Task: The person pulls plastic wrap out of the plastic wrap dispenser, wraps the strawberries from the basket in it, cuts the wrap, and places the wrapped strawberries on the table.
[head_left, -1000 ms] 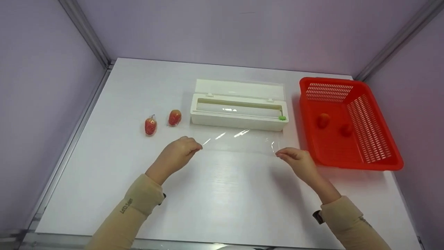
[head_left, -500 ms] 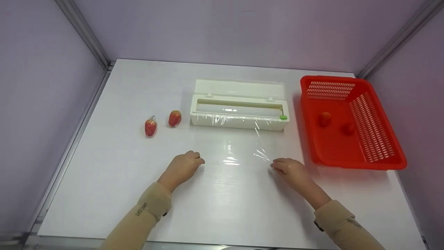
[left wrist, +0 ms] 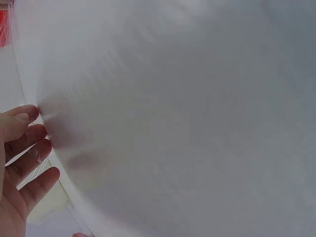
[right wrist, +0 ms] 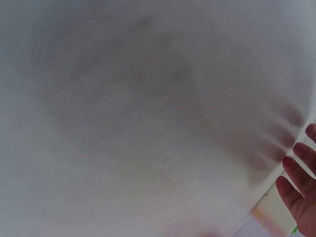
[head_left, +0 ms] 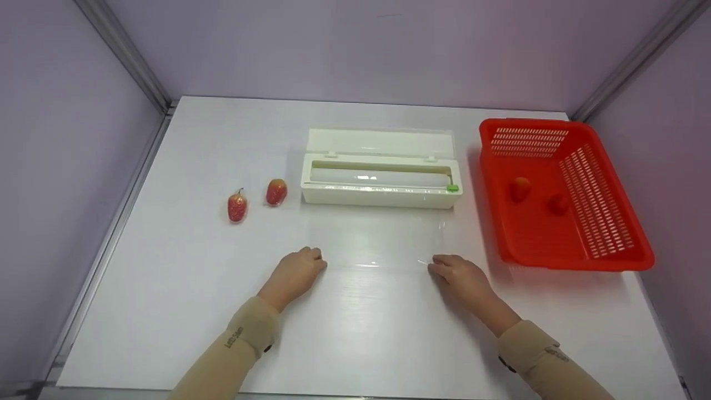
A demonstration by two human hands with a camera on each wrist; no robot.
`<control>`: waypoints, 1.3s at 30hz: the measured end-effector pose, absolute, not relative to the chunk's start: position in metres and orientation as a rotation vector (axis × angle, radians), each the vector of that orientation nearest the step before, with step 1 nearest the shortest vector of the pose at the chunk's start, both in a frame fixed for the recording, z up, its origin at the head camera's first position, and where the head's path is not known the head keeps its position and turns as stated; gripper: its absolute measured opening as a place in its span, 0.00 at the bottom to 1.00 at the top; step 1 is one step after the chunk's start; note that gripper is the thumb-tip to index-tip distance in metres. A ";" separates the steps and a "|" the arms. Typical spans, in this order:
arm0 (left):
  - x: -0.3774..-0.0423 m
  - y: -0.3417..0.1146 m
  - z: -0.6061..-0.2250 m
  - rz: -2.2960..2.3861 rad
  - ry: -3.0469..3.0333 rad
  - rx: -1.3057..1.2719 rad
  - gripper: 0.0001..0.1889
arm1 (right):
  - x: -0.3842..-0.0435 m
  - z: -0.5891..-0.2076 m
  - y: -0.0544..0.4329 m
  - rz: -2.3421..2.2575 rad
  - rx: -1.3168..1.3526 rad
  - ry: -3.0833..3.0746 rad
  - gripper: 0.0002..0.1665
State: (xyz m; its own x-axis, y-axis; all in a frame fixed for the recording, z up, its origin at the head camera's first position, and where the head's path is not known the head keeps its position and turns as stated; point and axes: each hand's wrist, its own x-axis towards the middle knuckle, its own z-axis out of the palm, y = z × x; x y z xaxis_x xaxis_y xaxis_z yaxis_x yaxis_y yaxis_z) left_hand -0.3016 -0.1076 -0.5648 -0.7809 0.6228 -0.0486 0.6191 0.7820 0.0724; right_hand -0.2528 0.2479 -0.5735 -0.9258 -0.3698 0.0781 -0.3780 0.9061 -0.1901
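Observation:
A clear sheet of cling film (head_left: pixel 369 239) stretches toward me over the white table from a white cling film dispenser (head_left: pixel 383 197), whose lid stands open. My left hand (head_left: pixel 294 275) pinches the sheet's near left corner between thumb and finger, low over the table; the left wrist view shows this hand (left wrist: pixel 12 197) with the other fingers spread. At the near right corner, my right hand (head_left: pixel 461 280) pinches the film. Its thumb is out of sight in the right wrist view, where the fingers (right wrist: pixel 296 175) lie close to the tabletop. A green slider (head_left: pixel 452 188) sits at the dispenser's right end.
Two small red-and-yellow fruits (head_left: pixel 237 206) (head_left: pixel 276 192), shiny as if wrapped in film, lie left of the dispenser. A red plastic basket (head_left: pixel 572 265) stands on the right, with two reddish fruits (head_left: pixel 520 189) (head_left: pixel 557 204) inside. Walls enclose the table (head_left: pixel 355 344).
Both hands have drawn the film toward me and lowered it to the tabletop, lengthening the sheet. The dispenser, fruits and basket have stayed in place.

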 end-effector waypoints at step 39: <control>-0.325 -0.038 -0.547 0.733 2.634 0.578 0.11 | -0.246 -0.579 0.270 0.896 0.442 -3.211 0.22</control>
